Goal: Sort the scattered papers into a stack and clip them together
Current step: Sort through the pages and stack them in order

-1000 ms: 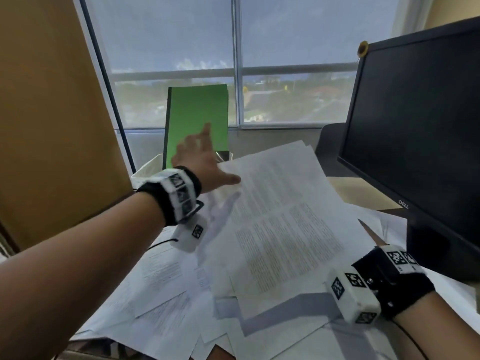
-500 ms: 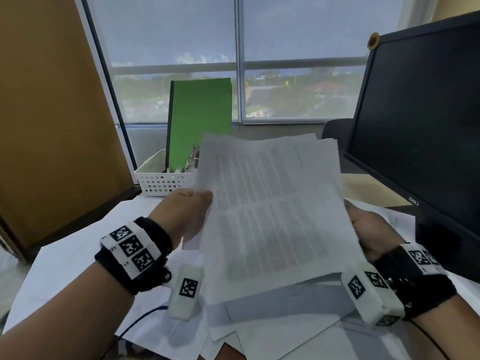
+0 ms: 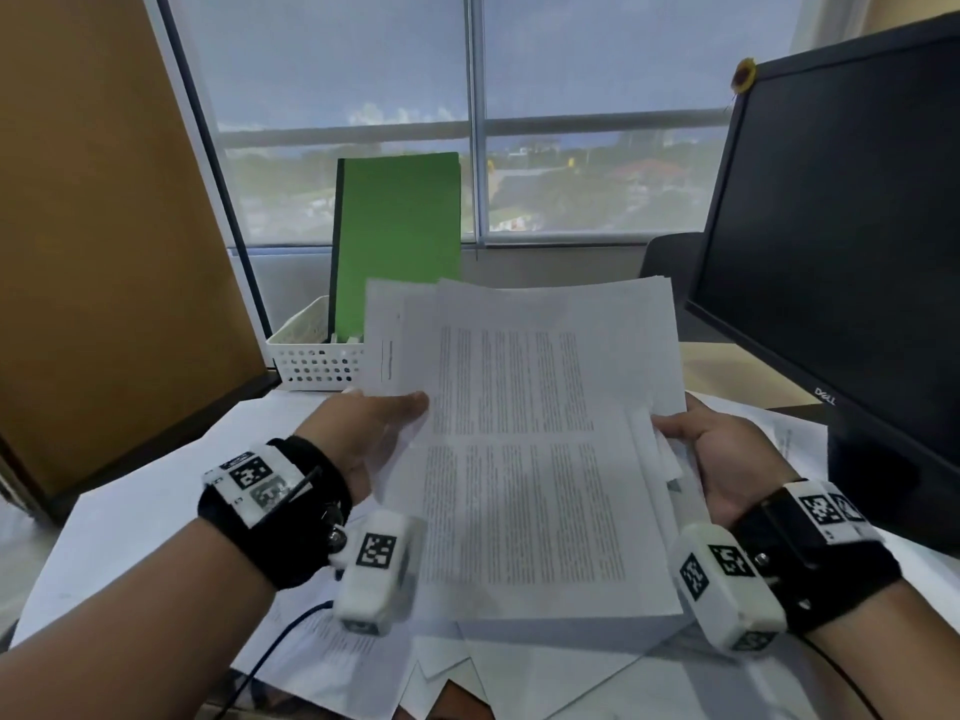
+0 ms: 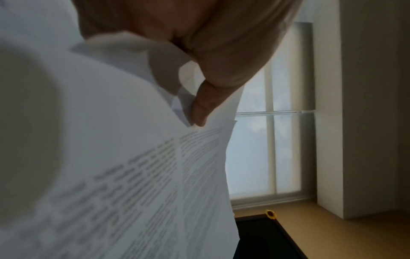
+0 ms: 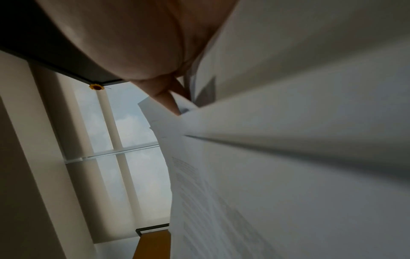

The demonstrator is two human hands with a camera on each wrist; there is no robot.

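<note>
Nearest the camera, along the bottom of the head view, loose printed sheets lie overlapping on the desk, not yet gathered. Just above them, in the middle of the frame, a sheaf of papers is held up off the desk between both hands, tilted back toward the window. The left hand grips its left edge with the thumb laid on the printed face; the left wrist view shows that thumb pinching the sheets. The right hand grips the right edge, its thumb pressing several fanned pages; its other fingers are hidden behind the paper.

The sheaf is uneven: one sheet juts out at the upper left and the right edges are splayed. Such paper is likely light and limp, bowing where unsupported, and the sheets will probably slide on one another, so a firm pinch at both side edges seems right, then loosening to let them settle when tapped square on the desk.

Beyond the sheaf, at centre left, a white perforated basket holds an upright green folder. A black Dell monitor fills the right side. No clip is visible.
</note>
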